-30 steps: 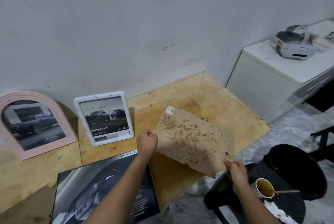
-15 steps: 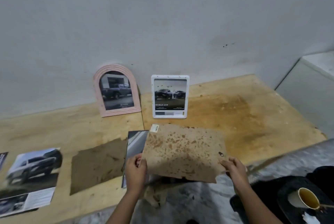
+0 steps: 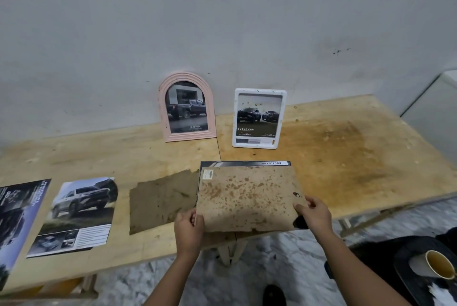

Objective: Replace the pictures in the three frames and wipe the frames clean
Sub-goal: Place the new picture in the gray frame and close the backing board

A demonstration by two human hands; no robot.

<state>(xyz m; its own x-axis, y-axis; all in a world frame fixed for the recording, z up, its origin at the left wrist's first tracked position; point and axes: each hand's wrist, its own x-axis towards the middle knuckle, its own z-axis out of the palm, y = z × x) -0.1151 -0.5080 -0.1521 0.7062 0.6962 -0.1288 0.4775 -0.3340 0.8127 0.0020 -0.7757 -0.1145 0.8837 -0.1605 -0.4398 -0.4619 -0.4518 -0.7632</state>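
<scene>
Brown board [image 3: 247,197] over car print [image 3: 244,163]; pink frame [image 3: 162,108] behind

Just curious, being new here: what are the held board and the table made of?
The board looks like thin brown fibreboard or card, matte, with darker blotchy stains and a ragged lower edge. The table seems bare plywood, unvarnished, with visible grain, a panel seam and brown staining.

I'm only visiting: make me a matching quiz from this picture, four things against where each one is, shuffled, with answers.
1 pink arched frame
2 white frame
3 stained board
4 paper cup

A gripped by left hand and right hand
B on the dark seat
C at the wall, on the left
D at the wall, on the right

Pairs: 1-C, 2-D, 3-A, 4-B
</scene>
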